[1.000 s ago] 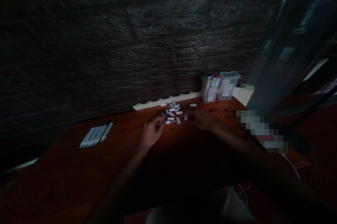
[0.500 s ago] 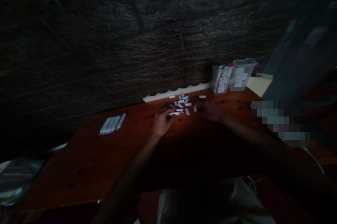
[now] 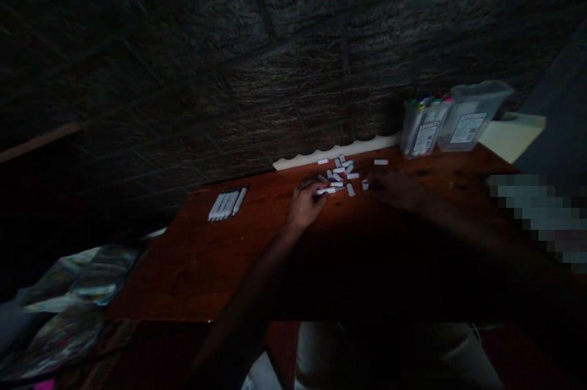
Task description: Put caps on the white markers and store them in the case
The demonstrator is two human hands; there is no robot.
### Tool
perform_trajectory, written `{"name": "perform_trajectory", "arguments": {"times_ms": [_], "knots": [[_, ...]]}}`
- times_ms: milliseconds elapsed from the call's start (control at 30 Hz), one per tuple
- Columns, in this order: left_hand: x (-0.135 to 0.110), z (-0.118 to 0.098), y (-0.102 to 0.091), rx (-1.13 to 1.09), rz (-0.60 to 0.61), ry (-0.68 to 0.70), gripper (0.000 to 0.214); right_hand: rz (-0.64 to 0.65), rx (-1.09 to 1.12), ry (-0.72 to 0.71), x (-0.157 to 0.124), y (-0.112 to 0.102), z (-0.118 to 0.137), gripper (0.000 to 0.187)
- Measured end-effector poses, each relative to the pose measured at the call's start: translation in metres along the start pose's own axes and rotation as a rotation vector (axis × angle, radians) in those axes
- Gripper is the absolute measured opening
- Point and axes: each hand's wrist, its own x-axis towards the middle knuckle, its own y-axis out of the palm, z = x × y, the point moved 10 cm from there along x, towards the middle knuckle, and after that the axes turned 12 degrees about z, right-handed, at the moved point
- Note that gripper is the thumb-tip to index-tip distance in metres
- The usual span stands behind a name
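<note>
My left hand (image 3: 307, 203) is closed around a white marker (image 3: 326, 191) whose grey uncapped end points right, low over the wooden table. At the fingertips of my right hand (image 3: 394, 189) is a white marker cap (image 3: 365, 184), its open end turned toward the marker. The right fingers are dark, but look pinched on the cap. Between and behind both hands lie several loose white caps (image 3: 351, 190) with coloured ends. Farther left, several white markers (image 3: 224, 205) with dark ends lie side by side in a row.
A clear plastic box with coloured markers (image 3: 424, 130) stands at the back right, beside another clear box (image 3: 474, 118). A pale scalloped strip (image 3: 339, 151) runs along the dark block wall (image 3: 293, 72). Plastic-wrapped items (image 3: 96, 277) lie beyond the table's left edge (image 3: 156, 292).
The view has turned left, so the table and everything on it appear farther right. Both hands keep about the same place beside the caps, the left still holding the marker.
</note>
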Motion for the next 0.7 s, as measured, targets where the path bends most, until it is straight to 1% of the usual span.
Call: {"name": "perform_trajectory", "arguments": {"times_ms": [200,333,467,700], "knots": [[-0.005,0.001,-0.004,-0.001,-0.01,-0.025,0.017,0.0,-0.021,0.024,-0.001,0.0,0.001,0.019],[-0.004,-0.001,0.001,-0.007,0.019,0.007,0.015,0.022,0.004,0.019,0.0,0.001,0.001,0.021],[-0.003,-0.004,0.007,-0.002,0.034,0.032,0.017,0.012,0.02,0.009,0.0,0.0,-0.002,0.019],[-0.002,-0.009,0.01,-0.022,0.033,0.025,0.017,0.033,0.056,-0.016,-0.001,0.002,-0.001,0.018]]}}
